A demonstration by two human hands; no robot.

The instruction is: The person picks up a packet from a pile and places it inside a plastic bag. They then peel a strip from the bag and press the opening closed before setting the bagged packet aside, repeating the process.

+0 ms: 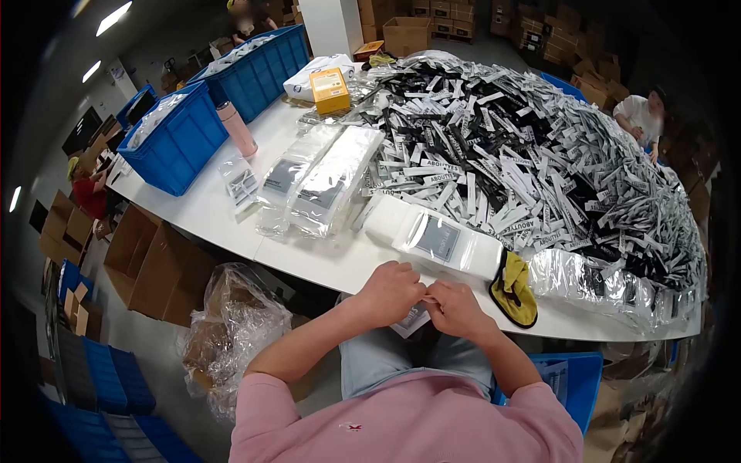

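Observation:
Just past the table's front edge, above my lap, my left hand (pixel 392 292) and my right hand (pixel 457 308) meet with fingers closed on a small clear plastic bag (pixel 411 321). The bag hangs below my fingers, and its top is hidden by them. Beyond my hands lies a stack of clear bags with a grey label (pixel 438 238). A yellow and black cloth (pixel 513 289) rests at the table edge to the right of that stack. A large heap of black and white printed packets (pixel 525 162) covers the table behind.
More clear bag stacks (pixel 328 185) lie left of the heap, near a pink bottle (pixel 237 130), a yellow box (pixel 329 91) and blue crates (pixel 174 139). Another row of bags (pixel 594 285) is at right. A blue bin (pixel 575 386) is beside me. A person (pixel 641 116) sits at far right.

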